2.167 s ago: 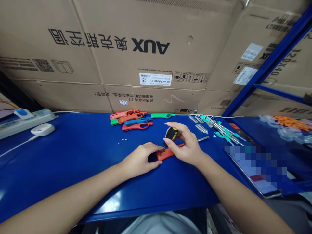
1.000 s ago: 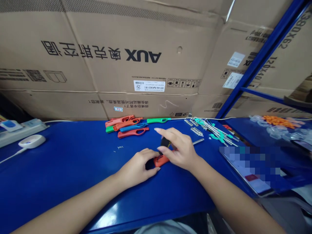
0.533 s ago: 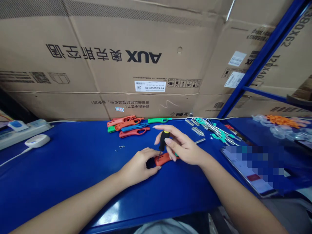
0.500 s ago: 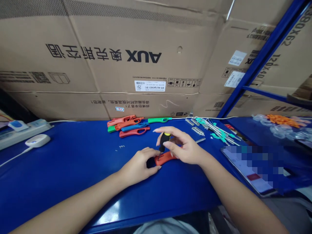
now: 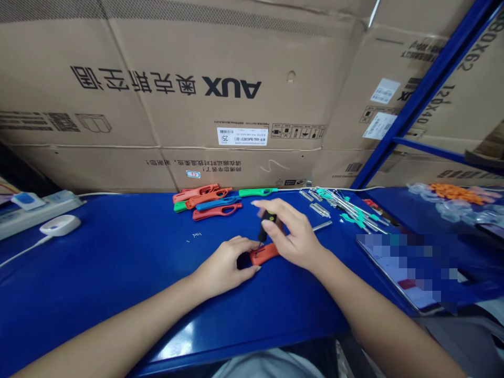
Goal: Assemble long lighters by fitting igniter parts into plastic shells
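Observation:
An orange-red long-nose lighter (image 5: pixel 268 253) lies flat on the blue table (image 5: pixel 129 273). Its near-left end sits between the thumb and fingers of my left hand (image 5: pixel 224 265), which grip it. My right hand (image 5: pixel 294 231) is closed around the black and yellow handle of a screwdriver (image 5: pixel 264 227). The screwdriver stands nearly upright, its tip down at the lighter's left end. My right hand hides the lighter's right part. A metal tube (image 5: pixel 323 226) sticks out just beyond that hand. Tiny screws (image 5: pixel 197 234) lie to the left.
Several coloured lighter bodies (image 5: pixel 212 202) are piled at the back, beside a green one (image 5: pixel 258 192). Clear vials (image 5: pixel 319 210) and metal rods with green parts (image 5: pixel 360 212) lie right of them. A tablet-like device (image 5: pixel 388 273) is at right, a power strip (image 5: pixel 55 210) at left. Cardboard (image 5: pixel 157 115) walls the back.
My right hand has shifted slightly left and turned around the screwdriver handle. The left hand and the lighter stay in place.

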Available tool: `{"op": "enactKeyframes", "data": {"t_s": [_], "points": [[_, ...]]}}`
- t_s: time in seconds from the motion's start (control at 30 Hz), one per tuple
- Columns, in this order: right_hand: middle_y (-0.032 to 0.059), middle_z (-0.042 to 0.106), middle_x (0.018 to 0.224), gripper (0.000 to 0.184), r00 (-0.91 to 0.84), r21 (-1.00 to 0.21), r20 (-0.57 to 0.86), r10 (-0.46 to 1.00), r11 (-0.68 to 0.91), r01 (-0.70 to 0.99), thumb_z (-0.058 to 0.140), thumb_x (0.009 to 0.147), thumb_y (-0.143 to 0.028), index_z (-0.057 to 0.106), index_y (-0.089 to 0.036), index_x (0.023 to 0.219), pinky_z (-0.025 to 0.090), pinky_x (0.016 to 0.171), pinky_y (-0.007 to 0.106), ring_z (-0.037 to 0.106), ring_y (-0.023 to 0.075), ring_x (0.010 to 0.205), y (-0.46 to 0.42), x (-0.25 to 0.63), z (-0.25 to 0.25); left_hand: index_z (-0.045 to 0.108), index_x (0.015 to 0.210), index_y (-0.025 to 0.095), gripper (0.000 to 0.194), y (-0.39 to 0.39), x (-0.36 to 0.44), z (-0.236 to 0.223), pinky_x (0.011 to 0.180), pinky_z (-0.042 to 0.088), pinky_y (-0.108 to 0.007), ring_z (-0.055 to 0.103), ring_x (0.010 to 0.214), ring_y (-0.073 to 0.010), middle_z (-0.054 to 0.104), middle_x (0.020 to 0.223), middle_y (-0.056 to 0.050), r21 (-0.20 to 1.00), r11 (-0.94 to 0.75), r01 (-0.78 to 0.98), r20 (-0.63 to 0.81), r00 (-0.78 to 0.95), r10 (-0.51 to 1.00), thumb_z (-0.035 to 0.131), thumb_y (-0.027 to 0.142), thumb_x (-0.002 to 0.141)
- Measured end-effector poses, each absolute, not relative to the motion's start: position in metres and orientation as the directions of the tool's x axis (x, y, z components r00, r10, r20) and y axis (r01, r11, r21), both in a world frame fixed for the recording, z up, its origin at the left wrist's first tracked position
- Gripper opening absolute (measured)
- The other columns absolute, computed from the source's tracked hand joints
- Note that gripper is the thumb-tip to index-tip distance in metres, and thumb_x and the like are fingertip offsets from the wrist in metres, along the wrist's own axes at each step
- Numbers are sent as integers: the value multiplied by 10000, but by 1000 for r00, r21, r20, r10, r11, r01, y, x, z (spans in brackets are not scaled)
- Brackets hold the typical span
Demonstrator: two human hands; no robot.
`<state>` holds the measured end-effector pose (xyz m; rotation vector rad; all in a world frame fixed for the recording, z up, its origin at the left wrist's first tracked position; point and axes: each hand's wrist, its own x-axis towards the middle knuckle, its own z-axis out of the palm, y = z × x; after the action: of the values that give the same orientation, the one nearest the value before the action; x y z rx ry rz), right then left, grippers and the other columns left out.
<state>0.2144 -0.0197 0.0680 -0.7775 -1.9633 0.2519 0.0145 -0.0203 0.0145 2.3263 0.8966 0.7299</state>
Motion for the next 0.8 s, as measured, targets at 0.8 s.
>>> {"op": "enactKeyframes", "data": {"t_s": [0.8], "points": [[84, 643, 1248, 456, -421, -570, 633, 650, 759, 315, 325, 1056, -280, 327, -277, 1512, 579, 748, 300, 659, 134, 815, -17, 214, 56, 673, 1099, 194, 261, -22, 15, 15, 893, 532, -387, 650, 951, -229, 726, 1031, -53, 627, -640, 445, 287, 632, 720, 727, 219, 845]]}}
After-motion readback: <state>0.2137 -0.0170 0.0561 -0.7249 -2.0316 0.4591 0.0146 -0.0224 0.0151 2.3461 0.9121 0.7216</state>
